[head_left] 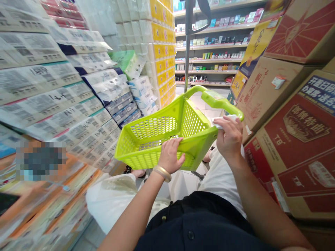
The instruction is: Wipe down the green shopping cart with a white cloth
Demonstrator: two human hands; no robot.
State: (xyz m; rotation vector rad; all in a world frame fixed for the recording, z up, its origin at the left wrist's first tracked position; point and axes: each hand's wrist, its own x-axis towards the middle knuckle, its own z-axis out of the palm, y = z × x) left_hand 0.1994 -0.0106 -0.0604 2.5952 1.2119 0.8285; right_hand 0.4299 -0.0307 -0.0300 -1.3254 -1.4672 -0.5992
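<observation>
In the head view, the lime-green basket (pixel 146 158) of a shopping cart stands in front of the person, between the white-trousered legs, with its handle (pixel 226 105) arching over the right-hand end. The right hand (pixel 230 136) grips a white cloth (pixel 224 121), pressed onto the near corner of that end, where the rim meets the foot of the handle; whether it is fabric or paper, I cannot tell. The left hand (pixel 170 155) holds the near long edge to the right of its middle, fingers over the rim and thumb spread against the outer wall; how firmly it grips is unclear.

The step in hand looks like wiping down the corner. To do it well, the cloth should lie flat under the fingertips and follow the curve into the join, since dirt probably gathers there. Steady, light pressure seems enough; the cart appears to stand on wheels, so the left hand should brace the near edge against each stroke. The perforated walls could snag a loose fold, so a bunched cloth would serve better than a trailing one.

As for pose, the left forearm slants up from the bottom edge, a bracelet (pixel 162 173) at its wrist; the right forearm reaches in from the lower right, back of the hand upward, wrist just outside the near corner.
</observation>
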